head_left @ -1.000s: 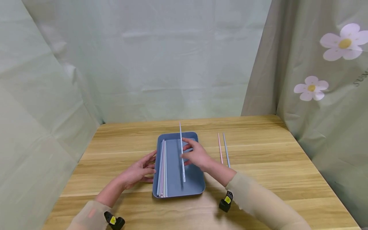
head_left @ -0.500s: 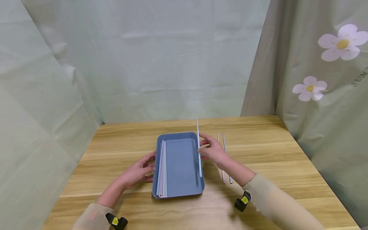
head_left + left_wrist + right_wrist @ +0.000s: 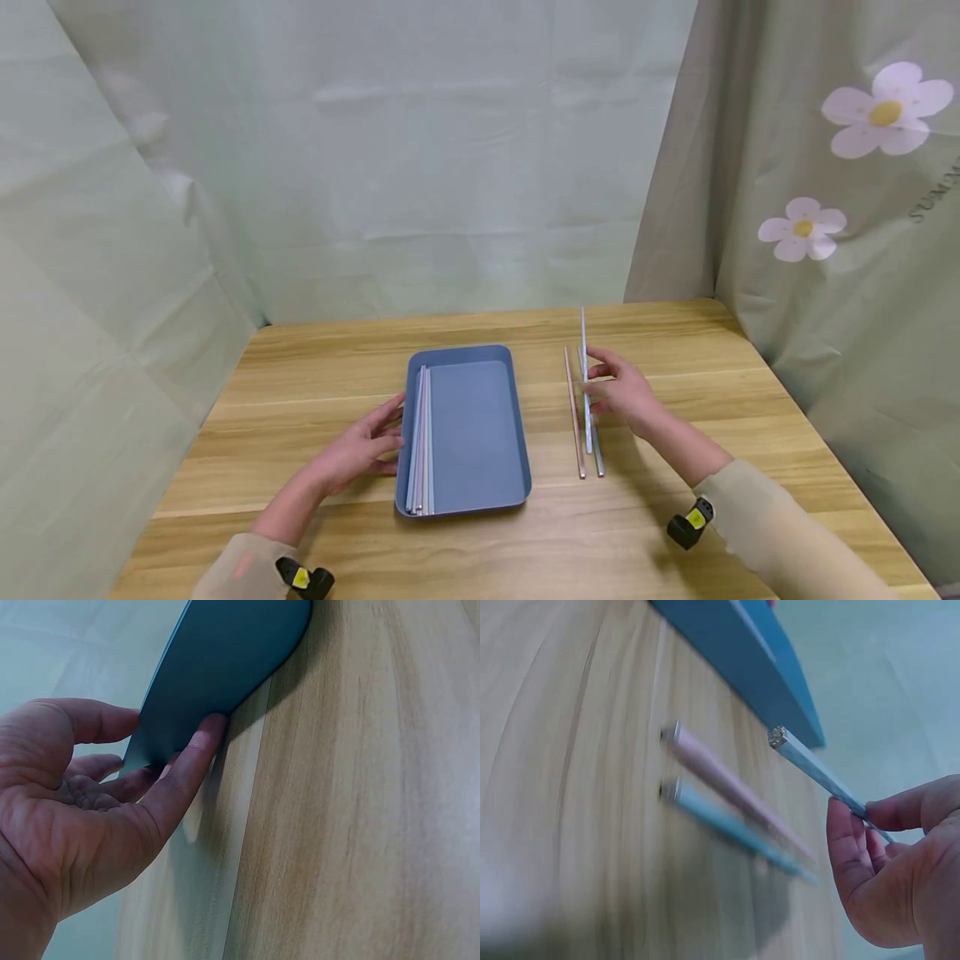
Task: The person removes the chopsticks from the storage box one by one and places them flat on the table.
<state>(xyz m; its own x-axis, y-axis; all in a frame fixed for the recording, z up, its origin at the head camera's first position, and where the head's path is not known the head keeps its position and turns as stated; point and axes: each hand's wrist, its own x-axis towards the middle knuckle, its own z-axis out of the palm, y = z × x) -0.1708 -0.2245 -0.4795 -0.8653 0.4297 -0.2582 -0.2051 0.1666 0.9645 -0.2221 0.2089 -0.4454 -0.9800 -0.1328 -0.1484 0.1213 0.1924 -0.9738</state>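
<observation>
A pale blue chopstick point(image 3: 587, 392) is pinched between the thumb and fingers of my right hand point(image 3: 621, 386). It is raised above two chopsticks lying on the table, one pink point(image 3: 573, 417) and one blue point(image 3: 597, 454). In the right wrist view, the square end of the held chopstick point(image 3: 810, 763) points toward the blue-grey tray. My left hand point(image 3: 366, 442) touches the tray's left wall, its fingertips resting against the outside in the left wrist view. Inside the tray point(image 3: 480, 433), several pastel chopsticks point(image 3: 422, 442) lie along the left side.
The wooden table point(image 3: 315, 367) extends around the tray, and a pale curtain point(image 3: 450, 167) hangs behind it. Another curtain with printed flowers point(image 3: 802, 229) closes off the right side.
My right hand has carried the pale blue chopstick rightward, out from over the tray to above the two chopsticks on the table. The left hand has stayed at the tray's side.
</observation>
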